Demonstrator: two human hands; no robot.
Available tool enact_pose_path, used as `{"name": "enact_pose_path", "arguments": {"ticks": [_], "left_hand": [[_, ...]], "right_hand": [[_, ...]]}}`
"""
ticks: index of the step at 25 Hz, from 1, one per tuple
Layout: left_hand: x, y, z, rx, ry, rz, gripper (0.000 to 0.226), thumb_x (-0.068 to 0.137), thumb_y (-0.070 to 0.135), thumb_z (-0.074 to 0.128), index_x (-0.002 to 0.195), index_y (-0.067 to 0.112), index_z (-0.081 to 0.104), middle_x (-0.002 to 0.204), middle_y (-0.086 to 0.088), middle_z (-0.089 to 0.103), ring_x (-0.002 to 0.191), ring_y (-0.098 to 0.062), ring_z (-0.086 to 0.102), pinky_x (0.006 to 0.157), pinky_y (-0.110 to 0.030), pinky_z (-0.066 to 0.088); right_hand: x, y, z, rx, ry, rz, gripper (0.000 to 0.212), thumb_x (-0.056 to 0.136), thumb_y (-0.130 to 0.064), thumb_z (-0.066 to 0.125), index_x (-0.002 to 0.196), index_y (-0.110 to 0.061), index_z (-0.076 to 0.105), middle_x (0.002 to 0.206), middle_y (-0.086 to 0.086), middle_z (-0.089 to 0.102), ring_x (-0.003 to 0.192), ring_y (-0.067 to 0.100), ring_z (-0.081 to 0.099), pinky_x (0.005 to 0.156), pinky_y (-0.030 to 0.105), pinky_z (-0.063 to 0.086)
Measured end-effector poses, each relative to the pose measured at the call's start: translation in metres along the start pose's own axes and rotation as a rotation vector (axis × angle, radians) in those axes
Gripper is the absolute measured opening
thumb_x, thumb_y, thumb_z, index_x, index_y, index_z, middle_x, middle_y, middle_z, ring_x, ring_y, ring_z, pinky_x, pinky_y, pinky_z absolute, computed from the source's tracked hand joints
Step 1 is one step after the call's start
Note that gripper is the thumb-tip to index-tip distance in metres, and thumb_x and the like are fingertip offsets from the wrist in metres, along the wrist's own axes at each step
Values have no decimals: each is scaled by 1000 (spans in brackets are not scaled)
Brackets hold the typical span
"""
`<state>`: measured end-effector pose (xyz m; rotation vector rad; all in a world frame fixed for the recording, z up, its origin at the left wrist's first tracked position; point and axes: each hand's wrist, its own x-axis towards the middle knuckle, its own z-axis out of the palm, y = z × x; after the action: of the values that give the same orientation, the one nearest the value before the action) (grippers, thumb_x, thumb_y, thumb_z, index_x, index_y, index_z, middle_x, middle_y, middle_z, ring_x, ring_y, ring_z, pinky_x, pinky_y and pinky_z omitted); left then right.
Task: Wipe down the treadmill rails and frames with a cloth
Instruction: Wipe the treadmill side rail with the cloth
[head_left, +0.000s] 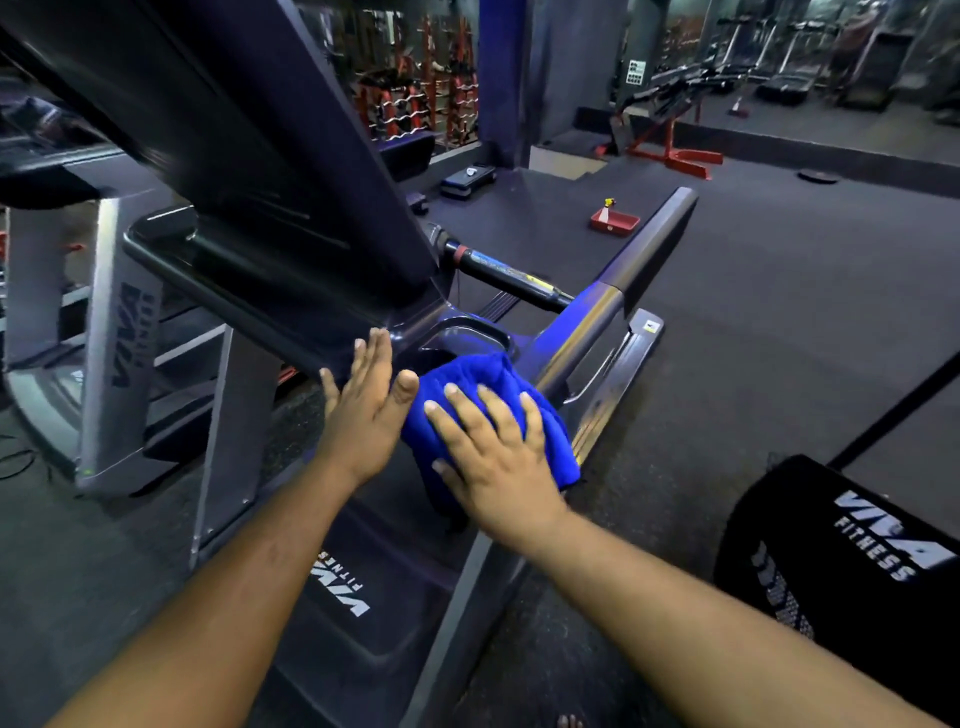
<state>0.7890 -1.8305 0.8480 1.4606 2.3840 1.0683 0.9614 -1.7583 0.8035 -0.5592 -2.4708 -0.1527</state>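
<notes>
right hand (493, 457): flat on the blue cloth (483, 410), fingers (457, 410) spread wide and straight, pressing the cloth down.
left hand (363, 405): open, fingers together and straight, palm against the treadmill frame (291, 322) just left of the cloth; thumb touches the cloth edge.
cloth: bunched on the frame where the console meets the side rail (597, 322), beside the cup recess.
rail: runs up and right from the cloth.
floor: red tray (615, 223) with spray bottle (605, 210), well apart.
background: a second treadmill (841, 566) at right.
</notes>
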Motion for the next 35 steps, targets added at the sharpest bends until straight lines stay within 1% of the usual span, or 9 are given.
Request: {"name": "enact_pose_path", "arguments": {"ticks": [3,6,8,13,17,23,28,30,35], "left_hand": [[-7,10,-2,115,-19,81,123,65,96,-7,158,16,1,165,5,-3,150,-6,-10,119,-45,-15],[-13,27,6,239,-59,145,120,68,94,-5,158,15,1,166,2,-3,151,-8,-11,119,-45,-15],[-11,41,17,354,-105,158,121,66,94,-9,158,15,-1,166,1,-6,151,-9,-12,120,-47,-15],[21,81,45,601,-95,151,121,64,92,-17,158,15,-7,166,1,-11,151,-10,-15,119,-53,-15],[61,115,75,670,-110,73,118,69,92,-8,157,14,-9,166,-1,-12,151,-12,-16,119,-54,-14],[108,133,105,654,-183,-121,116,73,93,7,157,16,-9,165,2,-14,150,-10,-18,119,-56,-13],[117,133,113,623,-176,-261,117,72,97,11,156,20,-15,163,7,-22,147,-6,-25,119,-55,-13],[118,135,112,634,-169,-290,117,72,97,12,155,19,-16,162,7,-24,146,-6,-27,119,-53,-15],[114,139,113,662,-96,-342,117,73,96,10,156,17,-14,163,3,-21,147,-8,-24,120,-51,-15]], "right_hand": [[4,72,6,106,-24,-2,68,87,-61,48,148,-31,40,157,-2,38,145,24,33,115,59,22],[23,130,9,370,-57,449,74,87,-63,34,154,-32,27,165,-6,16,153,19,6,118,63,11],[38,119,8,445,-14,557,73,89,-61,29,153,-28,30,165,-3,16,153,21,1,119,62,7],[36,141,-3,321,-144,59,64,92,-61,32,150,-33,37,158,-10,33,152,17,12,120,61,0],[107,252,13,133,-310,168,75,87,-68,22,152,-31,33,160,-5,30,151,20,15,116,67,7],[130,279,13,22,-449,-41,85,86,-69,6,157,-24,18,162,-2,26,150,19,21,117,48,17],[218,270,41,11,-796,-28,80,97,-60,34,157,-11,11,153,14,40,138,33,41,109,48,29],[237,244,56,46,-791,-19,85,96,-57,44,156,-8,8,153,17,37,138,35,40,110,49,30],[236,261,50,190,-789,-96,103,86,-70,52,157,-25,-7,166,11,-1,149,36,18,112,62,21]]}}
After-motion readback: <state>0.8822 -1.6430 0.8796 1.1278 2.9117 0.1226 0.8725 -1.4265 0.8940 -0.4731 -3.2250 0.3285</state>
